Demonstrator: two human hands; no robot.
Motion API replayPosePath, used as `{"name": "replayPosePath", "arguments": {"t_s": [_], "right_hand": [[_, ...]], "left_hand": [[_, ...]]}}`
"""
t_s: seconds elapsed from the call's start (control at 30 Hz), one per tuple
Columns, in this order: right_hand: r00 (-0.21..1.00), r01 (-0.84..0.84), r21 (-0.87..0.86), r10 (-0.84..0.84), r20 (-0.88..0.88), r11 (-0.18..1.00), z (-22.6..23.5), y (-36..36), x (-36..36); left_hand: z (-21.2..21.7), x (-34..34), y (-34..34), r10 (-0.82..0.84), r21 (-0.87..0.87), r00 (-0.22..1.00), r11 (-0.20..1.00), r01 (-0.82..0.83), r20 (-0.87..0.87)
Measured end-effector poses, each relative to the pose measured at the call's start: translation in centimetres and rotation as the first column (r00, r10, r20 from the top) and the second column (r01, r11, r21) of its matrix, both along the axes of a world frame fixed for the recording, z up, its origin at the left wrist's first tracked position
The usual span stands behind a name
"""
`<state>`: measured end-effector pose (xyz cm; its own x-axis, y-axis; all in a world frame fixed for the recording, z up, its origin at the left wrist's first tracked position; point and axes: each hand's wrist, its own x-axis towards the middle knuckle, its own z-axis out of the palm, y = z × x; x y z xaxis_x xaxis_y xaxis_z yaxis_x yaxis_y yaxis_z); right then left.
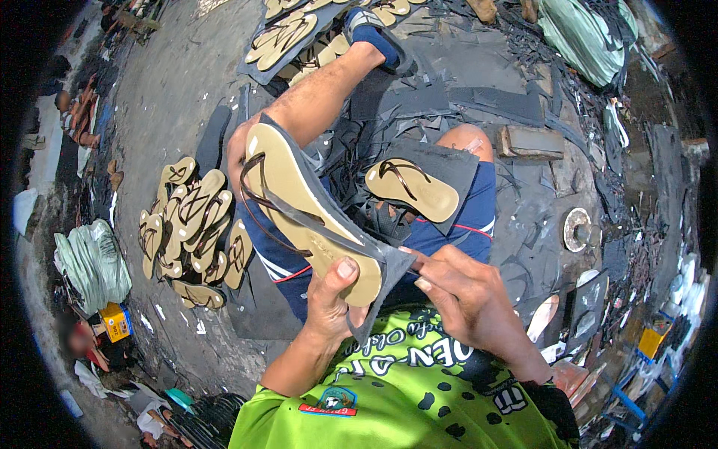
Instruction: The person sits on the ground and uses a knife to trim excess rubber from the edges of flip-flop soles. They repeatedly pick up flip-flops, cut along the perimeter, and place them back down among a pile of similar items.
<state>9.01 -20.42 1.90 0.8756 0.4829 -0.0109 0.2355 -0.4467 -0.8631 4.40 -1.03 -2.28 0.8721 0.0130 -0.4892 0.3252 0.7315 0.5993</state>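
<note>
The left hand (329,292) is closed around the heel of a sandal (288,183), thumb on top, holding it above the lap, toe pointing away. The right hand (467,292) pinches a corner of the dark sheet (393,271) under that heel. Another sandal (422,191) lies near, on the right thigh. Further left, sandals are heaped (191,217) on the ground.

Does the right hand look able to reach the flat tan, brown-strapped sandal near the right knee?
Probably yes: that sandal lies uncovered ahead, though the right hand seems occupied with the held grey sheet.
</note>
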Motion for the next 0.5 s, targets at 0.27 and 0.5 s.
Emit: {"name": "replayPosePath", "arguments": {"t_s": [0.27,0.5], "right_hand": [[0.989,-0.126,0.014,0.127,-0.071,0.992,-0.7,0.8,0.8],[0.992,-0.12,0.079,0.123,-0.023,0.99,-3.5,0.3,-2.2]], "left_hand": [[-1.5,-1.5,0.6,-0.03,0.13,0.998,0.991,0.036,-0.049],[-1.5,-2.9,1.1,0.076,-0.088,0.995,0.993,-0.081,-0.059]]}}
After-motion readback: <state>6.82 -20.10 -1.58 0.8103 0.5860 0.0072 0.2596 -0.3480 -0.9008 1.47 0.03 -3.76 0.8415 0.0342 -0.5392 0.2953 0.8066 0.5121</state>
